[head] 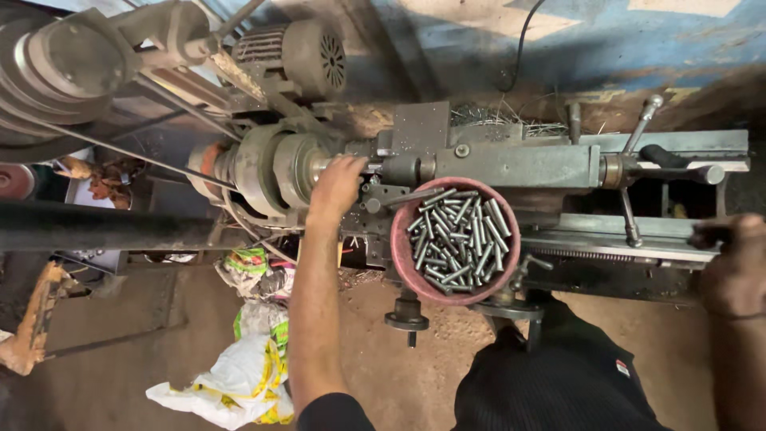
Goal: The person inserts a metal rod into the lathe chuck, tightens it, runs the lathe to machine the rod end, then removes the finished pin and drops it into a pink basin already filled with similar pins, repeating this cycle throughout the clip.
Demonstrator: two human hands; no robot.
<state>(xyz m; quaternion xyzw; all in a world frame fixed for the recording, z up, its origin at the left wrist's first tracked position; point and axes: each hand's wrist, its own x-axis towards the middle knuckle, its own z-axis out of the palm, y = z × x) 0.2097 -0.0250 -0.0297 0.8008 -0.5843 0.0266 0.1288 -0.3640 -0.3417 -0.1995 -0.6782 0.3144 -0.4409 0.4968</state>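
Note:
I stand over a grey metal lathe. My left hand reaches to the chuck and its fingers close around something small at the spindle nose; what it grips is hidden. A round red bowl rests on the lathe carriage, holding several short steel pins. My right hand is at the right edge, closed on a dark lever handle near the tailstock end.
An electric motor and belt pulleys sit at the upper left. White and yellow plastic bags lie on the dirt floor. Long levers stick up from the tailstock. A handwheel hangs below the carriage.

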